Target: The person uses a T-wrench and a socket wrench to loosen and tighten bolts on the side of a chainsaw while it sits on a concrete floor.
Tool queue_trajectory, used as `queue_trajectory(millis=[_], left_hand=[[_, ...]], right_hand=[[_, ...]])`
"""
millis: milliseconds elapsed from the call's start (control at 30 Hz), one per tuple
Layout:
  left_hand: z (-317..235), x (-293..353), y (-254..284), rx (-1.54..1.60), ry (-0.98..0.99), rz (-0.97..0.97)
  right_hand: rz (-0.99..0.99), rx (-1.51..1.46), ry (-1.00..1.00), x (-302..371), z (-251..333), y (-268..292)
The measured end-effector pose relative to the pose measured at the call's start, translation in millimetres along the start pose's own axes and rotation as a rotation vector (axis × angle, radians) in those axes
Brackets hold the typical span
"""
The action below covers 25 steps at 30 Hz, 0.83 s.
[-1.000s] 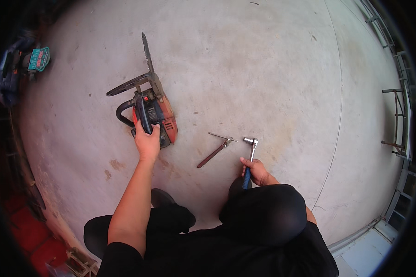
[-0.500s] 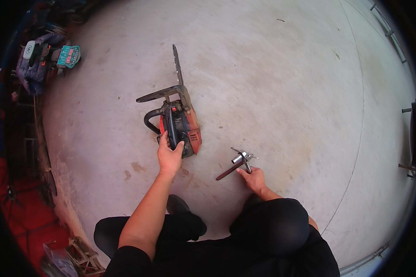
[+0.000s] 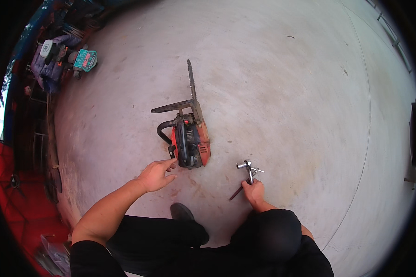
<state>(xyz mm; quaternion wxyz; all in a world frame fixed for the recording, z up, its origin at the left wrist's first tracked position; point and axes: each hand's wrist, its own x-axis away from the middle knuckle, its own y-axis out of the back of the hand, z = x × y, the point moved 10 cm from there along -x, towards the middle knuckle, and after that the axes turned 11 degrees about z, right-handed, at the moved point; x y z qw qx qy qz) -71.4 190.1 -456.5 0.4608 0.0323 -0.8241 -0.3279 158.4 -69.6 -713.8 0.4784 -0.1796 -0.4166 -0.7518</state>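
A red and black chainsaw point(image 3: 192, 143) rests on the concrete floor, its bar pointing away from me. My left hand point(image 3: 158, 176) is beside its rear left corner, index finger stretched toward the casing and thumb apart. Nothing is in that hand; whether the fingertip touches the saw I cannot tell. To the right of the saw, my right hand point(image 3: 254, 190) is closed around the handle of a silver ratchet wrench point(image 3: 249, 171) with a socket on its head. By this hand are a dark brown bar point(image 3: 235, 194) and a small metal rod point(image 3: 258, 171), both partly hidden.
A parked scooter point(image 3: 55, 57) with a green plate stands at the far left. Along the left side lie a long pole point(image 3: 52, 134) and a red surface point(image 3: 27, 203). My shoe point(image 3: 182, 212) is on the floor behind the saw. Dark furniture point(image 3: 415, 138) edges the right side.
My left hand has let go of the chainsaw's rear handle and moved left and back, off the saw. My right hand has turned the ratchet wrench. The whole view has shifted slightly.
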Motion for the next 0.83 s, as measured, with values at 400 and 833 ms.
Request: queue_trajectory(millis=[400,833], left_hand=[[-97.9,115.6,-3.8,-0.206,-0.235,0.112],[-55.4,93.4,7.0,-0.441,-0.157,0.24]], right_hand=[[0.341,-0.454,0.254,16.4,32.1,27.8],[0.573,-0.485,0.244,12.2,109.4,73.5]])
